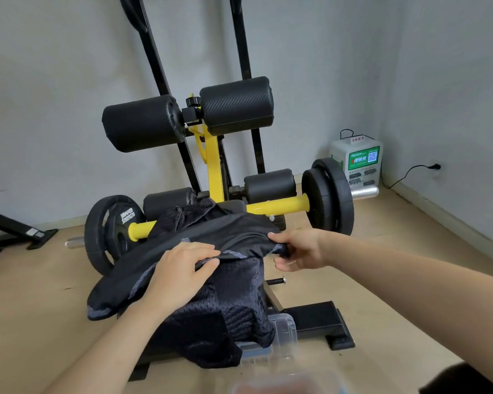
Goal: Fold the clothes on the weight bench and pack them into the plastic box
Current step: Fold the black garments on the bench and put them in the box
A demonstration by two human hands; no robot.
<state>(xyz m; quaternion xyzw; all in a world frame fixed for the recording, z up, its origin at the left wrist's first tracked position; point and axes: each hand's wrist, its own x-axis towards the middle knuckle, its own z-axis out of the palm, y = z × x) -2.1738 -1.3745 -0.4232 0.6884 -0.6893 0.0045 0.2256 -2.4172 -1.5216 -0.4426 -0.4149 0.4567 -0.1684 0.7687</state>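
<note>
Clothes (211, 314), black, lie heaped on the weight bench (319, 317); left hand (182, 268) and right hand (296, 251) each pinch the top garment (234, 231) at its grey-stitched hem; the clear plastic box (285, 329) sits below, mesh fabric hanging over its edge, contents too blurred to tell.

We read this as a gym room. At 12 o'clock stands a black-and-yellow steel weight bench (212, 166) with black padded foam rollers (236, 105). Black round weight plates (329, 197) sit on its yellow pegs at 3 and 9 o'clock. The 9 o'clock one carries white brand lettering. Far out at 9 o'clock is the black steel foot of another frame (17, 231). A white charging kiosk with green QR-code label (360, 159) in the 2 o'clock corner suggests a shared gym, not a home. We see bare grey walls (54, 95) and a tan floor (410, 294).
</note>
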